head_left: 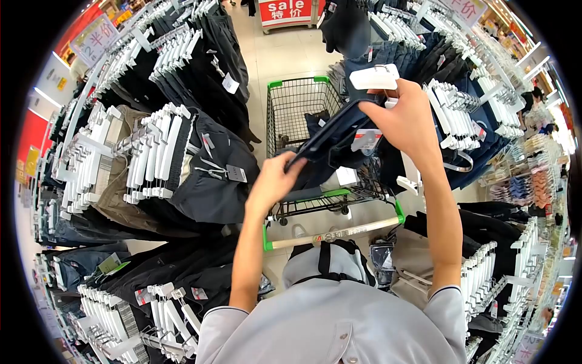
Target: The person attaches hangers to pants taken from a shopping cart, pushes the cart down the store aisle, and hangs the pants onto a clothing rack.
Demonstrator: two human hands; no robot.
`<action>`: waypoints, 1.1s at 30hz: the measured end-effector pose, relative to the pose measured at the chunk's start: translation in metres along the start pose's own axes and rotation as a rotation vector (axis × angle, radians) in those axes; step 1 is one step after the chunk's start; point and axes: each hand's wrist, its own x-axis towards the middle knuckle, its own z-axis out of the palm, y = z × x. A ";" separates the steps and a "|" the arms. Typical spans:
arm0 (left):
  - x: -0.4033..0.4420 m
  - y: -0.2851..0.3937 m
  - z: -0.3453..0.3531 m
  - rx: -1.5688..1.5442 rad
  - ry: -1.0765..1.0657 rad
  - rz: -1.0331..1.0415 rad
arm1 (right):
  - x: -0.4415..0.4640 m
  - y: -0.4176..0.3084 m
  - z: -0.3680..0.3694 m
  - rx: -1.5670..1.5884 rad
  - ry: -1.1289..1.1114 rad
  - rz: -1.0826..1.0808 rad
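Note:
A pair of dark blue jeans [330, 136] is stretched at the waistband between my two hands, above a shopping cart [301, 106]. My left hand [273, 182] pinches the nearer left end of the waistband. At the other end, my right hand [403, 118] grips the jeans next to a white hanger [374, 77]; whether the hanger is still attached is hidden by the fingers. A red and white tag [366, 141] dangles below the waistband. Inside the cart's wire basket lie some dark garments [316, 121].
Racks of trousers on white hangers [154, 151] line the left side, with more hangers [451, 112] on the right. The cart handle [333, 233] crosses in front of my body. A red sale sign [286, 12] stands at the aisle's far end.

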 end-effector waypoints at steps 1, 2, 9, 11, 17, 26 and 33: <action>0.004 -0.001 -0.015 0.109 -0.016 -0.033 | -0.001 0.009 -0.002 0.027 -0.016 0.028; 0.008 -0.004 -0.032 0.121 -0.058 0.025 | 0.000 0.022 -0.006 0.007 0.030 -0.006; 0.062 -0.005 -0.065 0.390 -0.170 0.304 | -0.022 0.043 -0.046 0.242 -0.017 0.440; 0.056 0.012 -0.051 0.523 -0.146 0.138 | -0.031 0.062 -0.048 0.275 -0.031 0.464; 0.084 -0.046 -0.039 0.713 0.107 -0.101 | -0.071 0.089 -0.059 0.448 -0.048 0.659; 0.123 -0.032 -0.008 -0.852 0.165 -0.367 | -0.120 0.130 -0.044 0.542 -0.159 0.781; 0.132 -0.007 0.019 -1.031 0.322 -0.195 | -0.157 0.156 -0.044 0.623 -0.340 0.896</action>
